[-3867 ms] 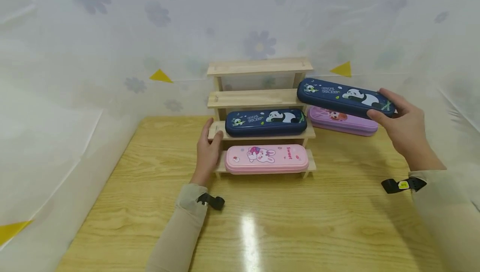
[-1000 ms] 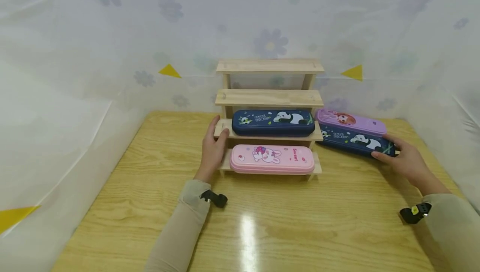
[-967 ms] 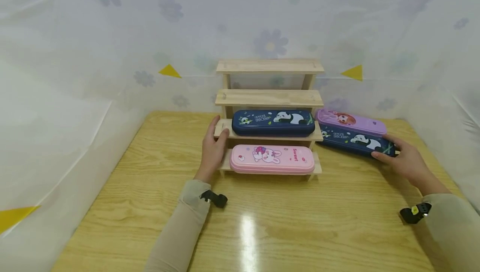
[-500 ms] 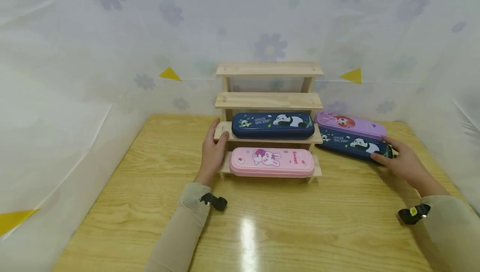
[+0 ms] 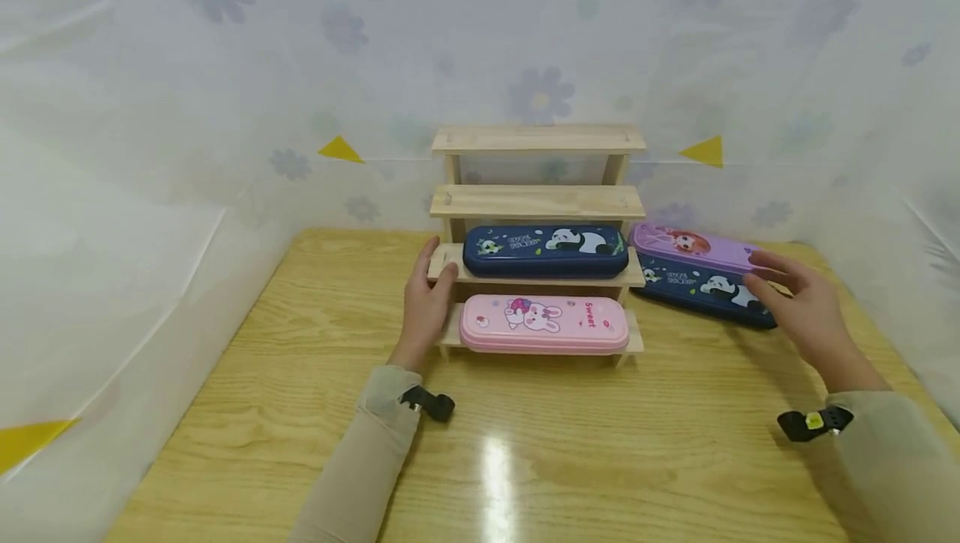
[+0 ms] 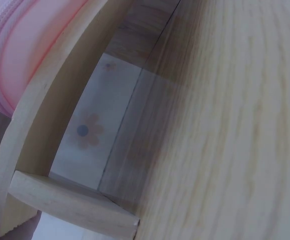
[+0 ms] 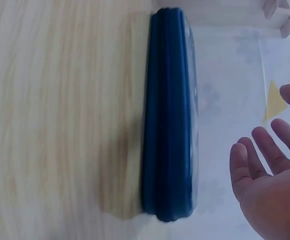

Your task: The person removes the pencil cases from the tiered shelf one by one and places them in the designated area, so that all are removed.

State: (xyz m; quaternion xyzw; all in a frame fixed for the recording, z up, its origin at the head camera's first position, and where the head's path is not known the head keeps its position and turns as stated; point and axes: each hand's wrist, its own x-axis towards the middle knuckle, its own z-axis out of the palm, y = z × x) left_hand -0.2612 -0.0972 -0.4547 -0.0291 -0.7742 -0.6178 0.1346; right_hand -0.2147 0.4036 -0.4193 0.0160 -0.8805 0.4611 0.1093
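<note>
A stepped wooden display rack stands at the back of the table in the head view. My left hand grips its left side at the second step from the bottom. That step bears a navy panda pencil case; a pink rabbit pencil case lies on the lowest step. Right of the rack, a second navy panda pencil case lies on the table in front of a purple pencil case with a girl print. Over their right ends hovers my right hand, fingers loosely spread and holding nothing.
Two bare upper steps top the rack. The wood-grain table ends at a flower-patterned white sheet behind and at both sides. Yellow triangles mark the sheet.
My right hand set the second navy pencil case down in front of the purple one, then let go and lifted slightly. My left hand has stayed on the rack.
</note>
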